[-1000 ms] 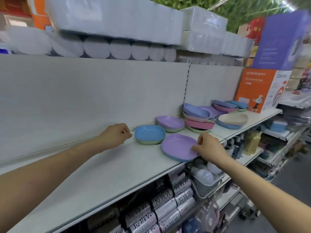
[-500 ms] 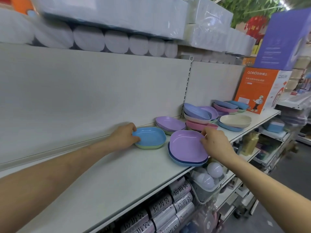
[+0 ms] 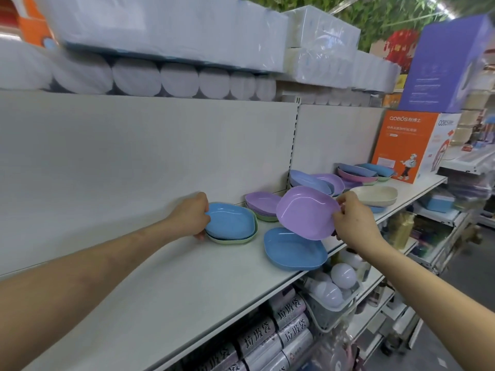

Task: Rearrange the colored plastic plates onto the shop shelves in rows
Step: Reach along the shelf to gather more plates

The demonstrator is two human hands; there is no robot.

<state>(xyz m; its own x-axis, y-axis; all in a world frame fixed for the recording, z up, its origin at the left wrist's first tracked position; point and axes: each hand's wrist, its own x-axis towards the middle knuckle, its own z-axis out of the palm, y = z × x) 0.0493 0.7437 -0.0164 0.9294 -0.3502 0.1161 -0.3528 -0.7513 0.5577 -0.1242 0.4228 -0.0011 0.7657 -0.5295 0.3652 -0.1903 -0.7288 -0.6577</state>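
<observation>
Head view: half a second before, the purple plate [image 3: 305, 212] had lain nested on a blue plate [image 3: 293, 250] at the shelf's [image 3: 160, 290] front edge; now it was lifted clear and tilted, its hollow facing the camera, and the blue plate beneath lay uncovered. The right hand [image 3: 353, 220] pinched the purple plate's right rim, fingers and thumb closed on it, holding it just above and behind the blue plate. The left hand [image 3: 191, 215] stayed where it had been, fingers curled round the left rim of a second blue plate [image 3: 231, 222], which sat nested in a green plate [image 3: 233, 240] near the shelf's back wall. Between the two hands, further back, rested a small purple stack [image 3: 261, 203]. Beyond the right hand sat a loose pile [image 3: 316, 180] of blue, purple and pink plates and a beige plate [image 3: 375, 195]. All the plates were smooth, slightly glossy plastic, shallow, squarish with rounded corners. The shelf was flat, matt white.
</observation>
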